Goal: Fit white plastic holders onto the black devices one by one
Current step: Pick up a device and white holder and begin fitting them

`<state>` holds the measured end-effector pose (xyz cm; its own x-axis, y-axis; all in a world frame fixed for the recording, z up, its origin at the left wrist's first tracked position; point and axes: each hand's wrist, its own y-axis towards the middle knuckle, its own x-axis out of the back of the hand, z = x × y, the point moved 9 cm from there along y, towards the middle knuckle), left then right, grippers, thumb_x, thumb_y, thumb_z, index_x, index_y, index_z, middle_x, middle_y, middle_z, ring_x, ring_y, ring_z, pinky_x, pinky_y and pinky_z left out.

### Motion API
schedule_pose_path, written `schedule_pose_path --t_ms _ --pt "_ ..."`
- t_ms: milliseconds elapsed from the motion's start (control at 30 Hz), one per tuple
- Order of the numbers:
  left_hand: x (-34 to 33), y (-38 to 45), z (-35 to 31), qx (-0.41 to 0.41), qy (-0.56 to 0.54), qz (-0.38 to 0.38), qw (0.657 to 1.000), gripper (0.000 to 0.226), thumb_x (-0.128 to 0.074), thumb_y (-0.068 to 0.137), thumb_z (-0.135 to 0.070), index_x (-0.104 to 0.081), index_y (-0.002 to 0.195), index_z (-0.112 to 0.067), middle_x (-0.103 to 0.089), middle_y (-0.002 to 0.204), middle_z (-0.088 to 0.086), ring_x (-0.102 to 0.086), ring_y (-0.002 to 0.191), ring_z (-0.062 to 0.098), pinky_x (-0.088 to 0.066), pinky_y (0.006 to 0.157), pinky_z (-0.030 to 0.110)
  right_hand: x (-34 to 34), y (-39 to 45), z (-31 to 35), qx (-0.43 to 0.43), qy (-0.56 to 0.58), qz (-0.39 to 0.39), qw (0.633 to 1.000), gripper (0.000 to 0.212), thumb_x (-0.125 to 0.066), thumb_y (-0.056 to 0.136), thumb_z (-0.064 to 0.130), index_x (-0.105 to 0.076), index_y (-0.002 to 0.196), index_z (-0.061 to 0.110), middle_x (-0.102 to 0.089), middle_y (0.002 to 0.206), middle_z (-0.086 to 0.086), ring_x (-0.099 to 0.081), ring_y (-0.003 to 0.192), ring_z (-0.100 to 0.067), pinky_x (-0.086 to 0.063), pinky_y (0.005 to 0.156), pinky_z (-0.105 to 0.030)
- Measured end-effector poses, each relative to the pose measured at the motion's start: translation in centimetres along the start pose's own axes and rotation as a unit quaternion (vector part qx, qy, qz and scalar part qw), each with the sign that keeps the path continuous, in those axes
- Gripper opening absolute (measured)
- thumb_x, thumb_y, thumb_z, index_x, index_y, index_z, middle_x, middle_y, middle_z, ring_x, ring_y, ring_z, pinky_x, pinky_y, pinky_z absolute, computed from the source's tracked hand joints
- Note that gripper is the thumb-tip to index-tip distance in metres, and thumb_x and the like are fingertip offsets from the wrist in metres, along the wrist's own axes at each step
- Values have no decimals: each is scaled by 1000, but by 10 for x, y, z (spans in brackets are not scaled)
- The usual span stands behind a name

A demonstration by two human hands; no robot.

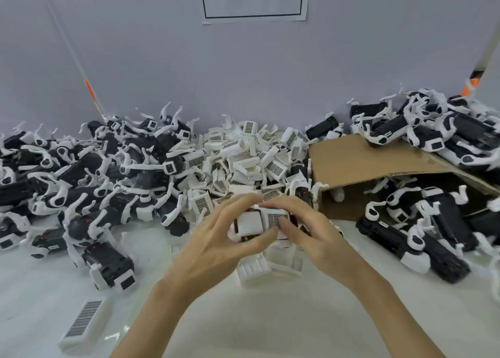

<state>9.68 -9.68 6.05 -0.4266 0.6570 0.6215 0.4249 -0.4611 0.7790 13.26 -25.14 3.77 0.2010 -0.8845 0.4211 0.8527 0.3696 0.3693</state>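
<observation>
Above the table's middle, my left hand and my right hand meet around one black device with a white plastic holder on it. Left thumb and fingers wrap the device from the left. Right fingers curl over the holder's grid face from the right. Most of the black body is hidden by the hands. A heap of loose white holders lies just behind the hands. Piles of black devices with white arms lie at the left, and more devices at the right.
A tipped cardboard box lies at the right with devices spilling out and stacked on top. Two white holders sit on the table under my hands; another holder lies near the front left. A wall with a paper sign stands behind.
</observation>
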Motion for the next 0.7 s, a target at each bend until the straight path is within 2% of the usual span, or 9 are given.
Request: schedule_pose_path --t_ms 33,100,200,267,300,367,467,567,700 --pt "1 0 -3 -21 37 -14 999 37 -66 104 -25 -58 134 -45 -42 156 -9 -49 143 13 -48 115 44 1 0 0 0 -26 -6 1000 30 -53 107 36 -67 132 26 -65 130 12 -56 131 -13 -42 112 -40" --pt "2 1 12 56 -10 -23 998 45 -73 101 -29 -55 137 -49 -40 159 -12 -45 147 11 -47 115 50 4 -1 -6 -26 -40 -17 999 27 -56 102 44 -69 122 32 -68 117 13 -60 118 -13 -49 103 -45" --pt "-8 -5 16 57 -14 6 998 61 -78 96 -19 -46 145 -37 -29 165 6 -40 152 27 -46 116 54 2 -2 -16 -61 -53 -44 996 22 -70 96 43 -64 117 39 -64 111 20 -57 115 -3 -51 98 -39" --pt "-19 -11 25 125 -137 38 982 74 -74 97 -27 -31 155 -36 -32 165 -5 -36 155 17 -40 121 39 5 -5 -8 -25 -134 -113 984 34 -81 88 37 -66 118 35 -58 117 20 -51 118 3 -46 103 -30" --pt "-21 -12 30 166 -199 27 965 77 -73 97 -32 -27 158 -36 -41 159 -16 -40 151 11 -40 117 26 5 -6 1 13 -173 -145 974 39 -83 85 38 -68 120 30 -56 120 16 -49 121 1 -44 106 -31" --pt "-22 -14 42 239 -273 -3 932 74 -78 97 -37 -34 156 -37 -56 142 -26 -53 138 3 -41 105 11 2 -8 21 108 -230 -176 951 44 -83 84 38 -71 122 19 -60 122 11 -50 124 -8 -46 106 -40" --pt "-14 -11 46 237 -253 -22 938 60 -81 91 -32 -54 144 -41 -64 133 -26 -58 131 1 -41 102 8 -3 -11 36 203 -298 -180 915 45 -82 88 31 -71 126 10 -68 121 3 -56 122 -22 -49 103 -44" --pt "-10 -11 46 235 -262 -31 936 52 -81 88 -31 -63 136 -43 -67 132 -22 -62 128 5 -44 102 11 -1 -10 33 201 -299 -187 914 44 -84 86 28 -73 125 8 -70 117 0 -59 117 -26 -50 102 -41" --pt "-12 -11 43 247 -277 -46 927 45 -80 90 -33 -65 131 -43 -70 124 -17 -66 121 13 -51 101 22 2 -9 27 173 -260 -201 929 41 -88 82 24 -75 117 9 -69 110 3 -59 115 -21 -49 99 -32"
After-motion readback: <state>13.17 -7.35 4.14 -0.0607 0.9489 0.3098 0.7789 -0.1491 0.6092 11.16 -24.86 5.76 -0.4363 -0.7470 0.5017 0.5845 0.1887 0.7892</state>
